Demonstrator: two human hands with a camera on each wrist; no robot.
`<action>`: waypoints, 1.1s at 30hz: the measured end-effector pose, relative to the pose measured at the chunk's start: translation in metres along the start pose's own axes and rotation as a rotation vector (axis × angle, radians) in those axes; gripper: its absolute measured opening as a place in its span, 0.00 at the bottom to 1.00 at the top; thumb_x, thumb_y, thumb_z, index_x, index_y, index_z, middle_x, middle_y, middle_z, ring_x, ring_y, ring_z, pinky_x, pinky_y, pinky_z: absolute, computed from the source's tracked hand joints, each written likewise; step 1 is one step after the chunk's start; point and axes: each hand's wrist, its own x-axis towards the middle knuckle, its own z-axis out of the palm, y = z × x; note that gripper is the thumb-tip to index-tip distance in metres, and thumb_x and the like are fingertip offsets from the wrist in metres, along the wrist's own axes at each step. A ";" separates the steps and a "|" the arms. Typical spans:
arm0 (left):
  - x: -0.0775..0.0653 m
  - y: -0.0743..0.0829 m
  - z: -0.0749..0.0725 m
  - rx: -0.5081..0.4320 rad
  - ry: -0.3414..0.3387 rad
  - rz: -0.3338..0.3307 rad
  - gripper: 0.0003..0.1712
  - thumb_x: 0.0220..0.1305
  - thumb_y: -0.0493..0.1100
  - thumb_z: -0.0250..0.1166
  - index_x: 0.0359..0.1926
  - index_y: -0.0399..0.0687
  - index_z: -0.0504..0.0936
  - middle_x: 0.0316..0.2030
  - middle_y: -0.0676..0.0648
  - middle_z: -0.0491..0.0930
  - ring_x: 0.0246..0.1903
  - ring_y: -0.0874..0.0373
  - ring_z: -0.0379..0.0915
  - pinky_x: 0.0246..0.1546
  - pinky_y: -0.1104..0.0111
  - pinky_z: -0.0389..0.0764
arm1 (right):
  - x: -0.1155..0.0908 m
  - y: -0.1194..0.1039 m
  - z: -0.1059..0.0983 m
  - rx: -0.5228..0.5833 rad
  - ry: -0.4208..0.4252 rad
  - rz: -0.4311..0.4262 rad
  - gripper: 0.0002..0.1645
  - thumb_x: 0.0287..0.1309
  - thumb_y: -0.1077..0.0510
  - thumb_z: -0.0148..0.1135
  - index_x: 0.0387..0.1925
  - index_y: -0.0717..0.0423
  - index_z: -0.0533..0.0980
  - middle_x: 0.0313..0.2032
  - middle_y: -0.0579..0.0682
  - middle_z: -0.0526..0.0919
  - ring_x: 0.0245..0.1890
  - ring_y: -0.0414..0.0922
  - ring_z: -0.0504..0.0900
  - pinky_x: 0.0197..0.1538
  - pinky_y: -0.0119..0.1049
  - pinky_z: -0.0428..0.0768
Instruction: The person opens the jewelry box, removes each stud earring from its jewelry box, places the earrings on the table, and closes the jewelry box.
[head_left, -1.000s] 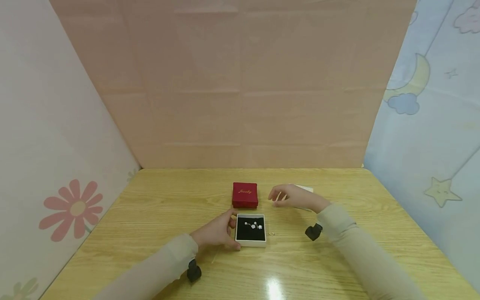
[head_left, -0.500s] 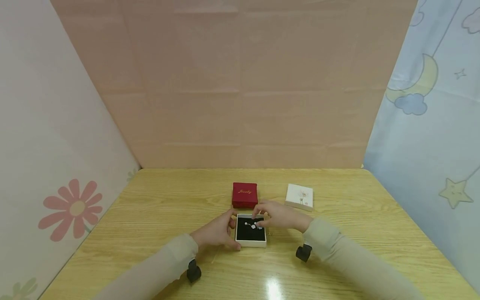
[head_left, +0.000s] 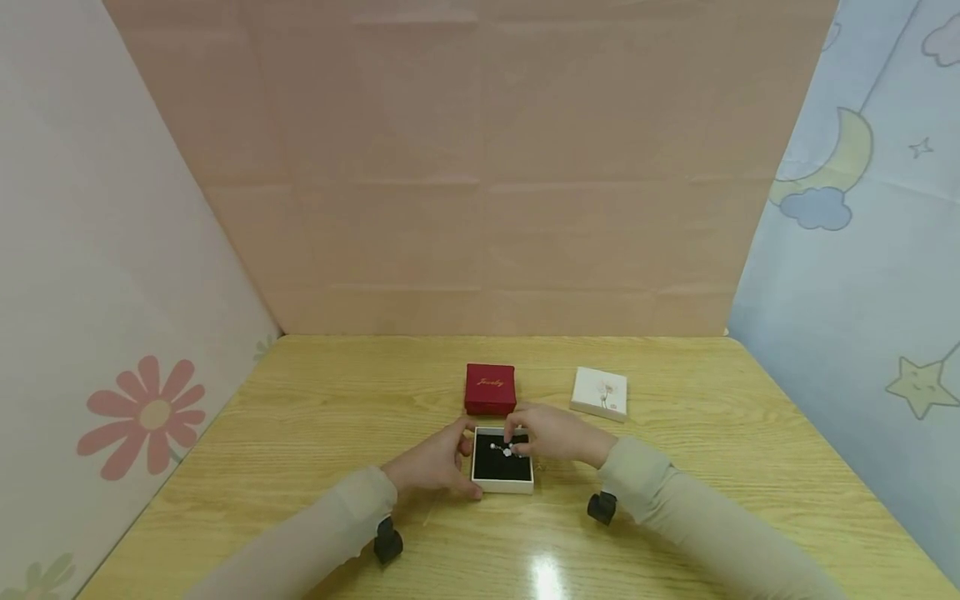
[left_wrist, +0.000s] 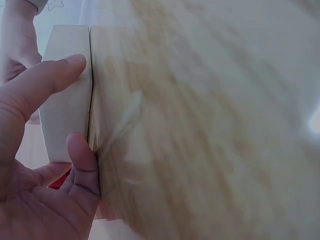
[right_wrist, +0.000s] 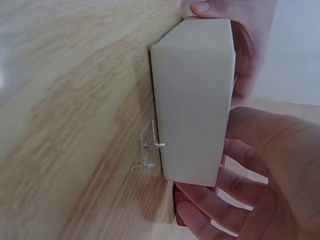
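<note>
The table (head_left: 337, 367) stretches wide left of the left hand (head_left: 435, 460), whose thumb and fingers grip one open white box (head_left: 502, 487) by its left side. Just behind stands one red box (head_left: 491, 387). On one black pad (head_left: 493, 469) lies white jewelry (head_left: 507, 452), partly hidden. The right hand (head_left: 558, 432) reaches over the right rim; whether it pinches anything, I cannot tell. Two small metal pieces (right_wrist: 145, 164) lie beside that wall; farther right, one flowered lid (head_left: 600, 393), well inside the table's edge.
</note>
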 end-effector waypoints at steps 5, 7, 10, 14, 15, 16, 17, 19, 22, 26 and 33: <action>0.001 -0.001 0.000 0.002 0.004 -0.005 0.50 0.40 0.42 0.81 0.62 0.44 0.61 0.39 0.45 0.70 0.25 0.59 0.65 0.23 0.70 0.69 | 0.002 0.000 0.002 -0.062 0.002 -0.012 0.05 0.56 0.56 0.68 0.34 0.46 0.79 0.41 0.42 0.79 0.45 0.42 0.80 0.49 0.39 0.78; 0.001 -0.002 0.000 0.002 0.005 -0.009 0.50 0.40 0.42 0.81 0.62 0.45 0.61 0.39 0.46 0.71 0.25 0.59 0.65 0.23 0.70 0.69 | 0.003 0.000 0.003 -0.073 0.005 -0.016 0.05 0.56 0.56 0.68 0.33 0.46 0.79 0.40 0.42 0.79 0.44 0.41 0.80 0.48 0.38 0.78; 0.000 -0.001 0.000 0.000 0.007 -0.012 0.50 0.41 0.42 0.81 0.63 0.45 0.61 0.39 0.46 0.71 0.25 0.59 0.65 0.23 0.71 0.69 | 0.003 0.000 0.004 -0.083 0.010 -0.012 0.05 0.55 0.56 0.69 0.32 0.45 0.79 0.39 0.41 0.78 0.42 0.40 0.80 0.46 0.36 0.78; -0.001 0.000 0.000 -0.005 0.012 -0.008 0.50 0.40 0.41 0.81 0.62 0.45 0.62 0.39 0.46 0.71 0.25 0.59 0.64 0.24 0.71 0.68 | 0.003 -0.002 0.004 -0.090 0.018 -0.003 0.05 0.54 0.56 0.69 0.31 0.45 0.78 0.38 0.41 0.78 0.40 0.40 0.79 0.44 0.36 0.78; -0.001 0.000 0.000 -0.003 0.013 -0.009 0.50 0.40 0.41 0.81 0.62 0.45 0.62 0.39 0.46 0.71 0.25 0.59 0.64 0.24 0.71 0.68 | 0.003 -0.003 0.003 -0.090 0.023 -0.001 0.05 0.54 0.57 0.69 0.30 0.45 0.78 0.38 0.41 0.78 0.40 0.40 0.79 0.44 0.36 0.78; -0.001 0.001 0.001 0.000 0.015 -0.008 0.50 0.40 0.41 0.81 0.62 0.45 0.62 0.39 0.46 0.71 0.25 0.59 0.64 0.24 0.71 0.68 | 0.003 -0.003 0.003 -0.089 0.026 0.002 0.05 0.54 0.57 0.69 0.30 0.45 0.78 0.38 0.41 0.78 0.40 0.40 0.79 0.43 0.36 0.78; -0.001 0.001 0.001 0.004 0.016 -0.009 0.50 0.40 0.42 0.81 0.62 0.45 0.62 0.39 0.46 0.71 0.25 0.59 0.65 0.24 0.71 0.68 | 0.003 -0.004 0.003 -0.085 0.028 0.005 0.05 0.54 0.57 0.69 0.30 0.46 0.78 0.38 0.41 0.78 0.40 0.40 0.79 0.43 0.36 0.78; -0.001 0.001 0.001 0.012 0.018 -0.014 0.50 0.40 0.42 0.81 0.62 0.46 0.62 0.40 0.46 0.71 0.26 0.59 0.65 0.24 0.71 0.69 | 0.003 -0.005 0.003 -0.084 0.032 0.011 0.05 0.54 0.58 0.68 0.30 0.45 0.78 0.38 0.41 0.78 0.39 0.40 0.79 0.41 0.35 0.78; -0.001 0.002 0.001 0.015 0.020 -0.019 0.50 0.40 0.42 0.81 0.62 0.46 0.63 0.40 0.46 0.71 0.26 0.59 0.66 0.24 0.70 0.69 | 0.002 -0.005 0.003 -0.089 0.038 0.018 0.06 0.54 0.58 0.68 0.29 0.45 0.78 0.37 0.41 0.78 0.38 0.39 0.78 0.40 0.35 0.77; 0.000 0.002 0.001 0.012 0.019 -0.029 0.49 0.40 0.42 0.81 0.62 0.46 0.63 0.40 0.46 0.71 0.27 0.58 0.65 0.26 0.70 0.69 | 0.002 -0.004 0.004 -0.088 0.048 0.026 0.06 0.54 0.58 0.68 0.29 0.44 0.78 0.36 0.40 0.77 0.36 0.38 0.77 0.38 0.33 0.77; 0.000 0.002 0.001 -0.008 0.016 -0.034 0.49 0.40 0.41 0.81 0.61 0.46 0.63 0.40 0.45 0.71 0.28 0.57 0.66 0.27 0.69 0.69 | 0.001 0.001 0.002 0.039 0.063 0.047 0.05 0.55 0.60 0.65 0.30 0.46 0.78 0.35 0.39 0.78 0.37 0.38 0.77 0.42 0.35 0.77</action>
